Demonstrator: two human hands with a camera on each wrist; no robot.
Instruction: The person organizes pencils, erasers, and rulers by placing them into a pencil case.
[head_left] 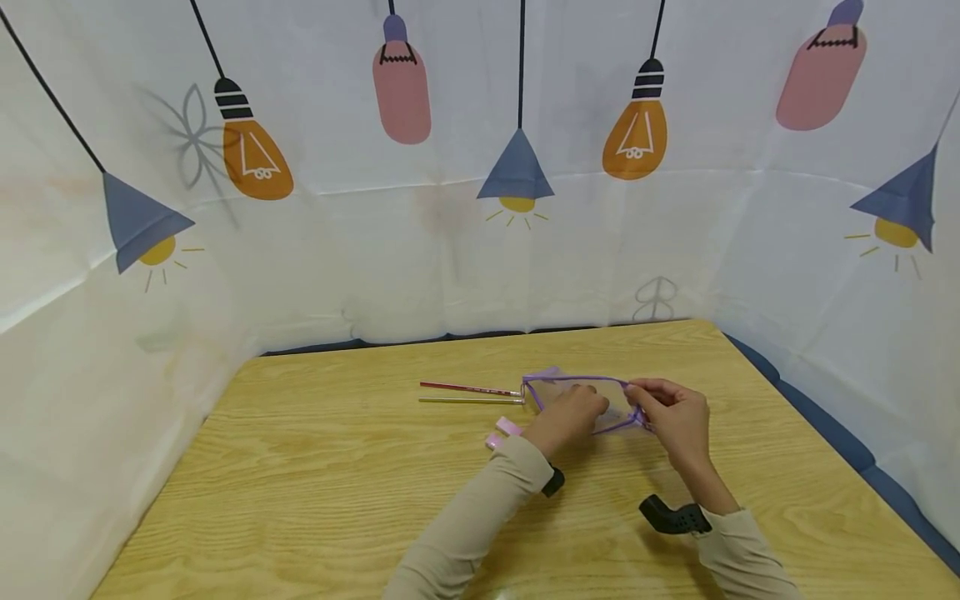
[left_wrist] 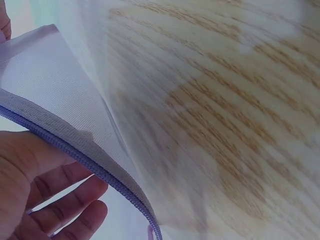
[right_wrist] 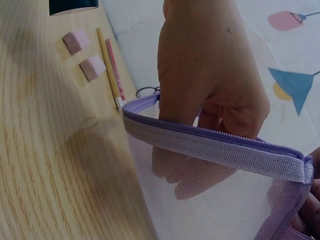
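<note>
A purple-edged mesh zipper pouch lies on the table with its zipper undone and its mouth spread. My right hand pinches the pouch's right end between thumb and fingers. Over the mouth is my left hand, its fingers reaching inside; in the right wrist view those fingers show through the mesh. The left wrist view has the left hand beside the zipper edge, fingers loosely bent and nothing seen in them.
A red pencil and a yellow pencil lie left of the pouch. Two pink blocks, perhaps erasers, sit near the left wrist. A white curtain with printed lamps surrounds the wooden table.
</note>
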